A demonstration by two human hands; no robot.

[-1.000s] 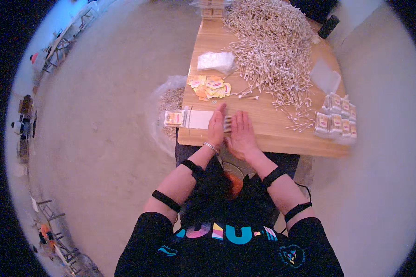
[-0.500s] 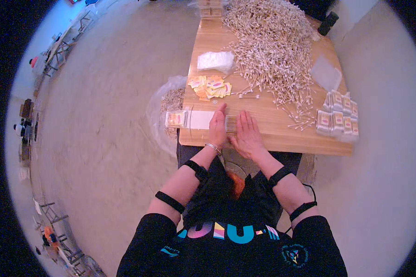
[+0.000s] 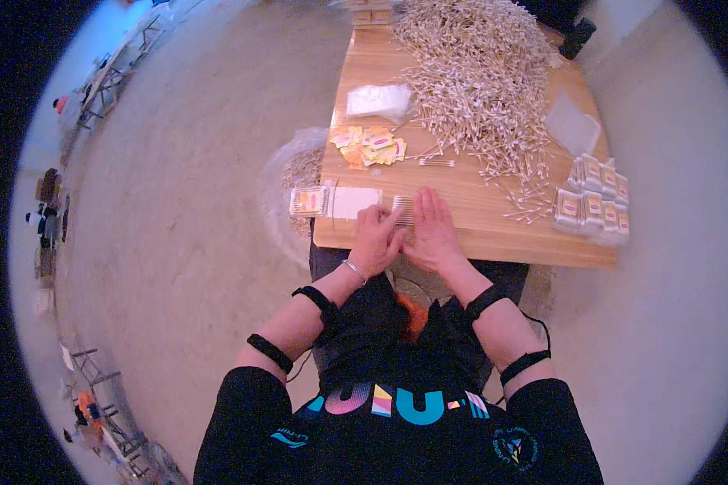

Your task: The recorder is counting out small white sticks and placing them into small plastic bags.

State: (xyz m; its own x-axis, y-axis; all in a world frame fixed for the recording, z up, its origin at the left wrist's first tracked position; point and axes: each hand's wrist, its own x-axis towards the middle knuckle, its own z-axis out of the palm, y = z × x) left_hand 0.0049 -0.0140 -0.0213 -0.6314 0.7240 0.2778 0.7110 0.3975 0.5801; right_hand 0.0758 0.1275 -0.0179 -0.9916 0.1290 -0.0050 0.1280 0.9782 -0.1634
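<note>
1. Wood-grain tabletop (image 3: 493,238) carried a large heap of cotton swabs (image 3: 481,81) across its far part; pale floor (image 3: 202,202) stretched well to the heap's left.
2. Nearer the person than the heap, and a little to its left, stood a short row of cotton swabs (image 3: 403,208), set side by side between the two hands.
3. The left hand (image 3: 372,238), also on the heap's near side, had its fingers bent against the row's left edge; whether they pinched any swabs, I could not tell.
4. The right hand (image 3: 435,233), likewise near-side of the heap, lay flat and unclosed, fingers straight along the row's right edge.
5. Near-left of the heap lay a white rectangular card (image 3: 356,203) and, farther left, a clear pack of swabs (image 3: 308,201).
6. Just left of the heap's near part were yellow-and-orange printed cards (image 3: 368,148), with a stack of clear plastic bags (image 3: 378,101) beyond them.
7. To the heap's right were a translucent sheet (image 3: 573,125) and, closer to the person, grouped filled packs (image 3: 594,198).
8. At the heap's far right stood a black cylinder (image 3: 577,38).
</note>
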